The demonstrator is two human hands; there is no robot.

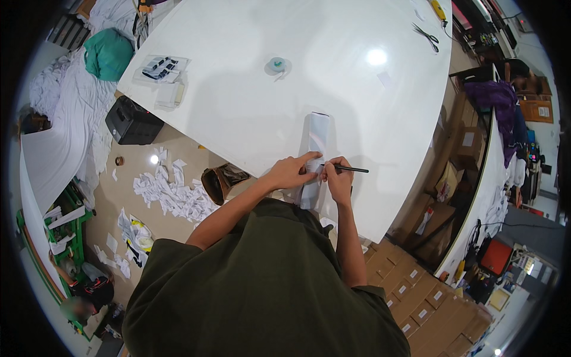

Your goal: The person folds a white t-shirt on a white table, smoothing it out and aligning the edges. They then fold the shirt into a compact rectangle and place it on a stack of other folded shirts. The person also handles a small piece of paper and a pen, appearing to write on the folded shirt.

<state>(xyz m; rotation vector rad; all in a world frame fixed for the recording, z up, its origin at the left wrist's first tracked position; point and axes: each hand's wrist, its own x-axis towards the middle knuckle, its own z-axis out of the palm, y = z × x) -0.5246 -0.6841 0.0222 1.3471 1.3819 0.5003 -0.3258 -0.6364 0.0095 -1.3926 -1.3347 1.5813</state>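
Note:
A long, narrow folded packet (319, 131), pale blue-grey and white and apparently in clear plastic, lies on the white table (241, 129), its near end close to my body. My left hand (292, 172) rests on the packet's middle, thumb and forefinger spread apart. In my right hand (338, 178) is a slim black pen (354, 169), held almost level. The pen's tip meets the packet's surface between my two hands. Any mark under the tip is too small to make out.
Further up the table are a tape roll (277, 65), scissors (430, 38), a yellow-handled tool (438, 10) and bagged folded cloth (161, 69). A black speaker-like box (134, 120) and paper scraps (174, 192) are on the left floor. Cardboard boxes (412, 294) stand at right. Another person (91, 288) is lower left.

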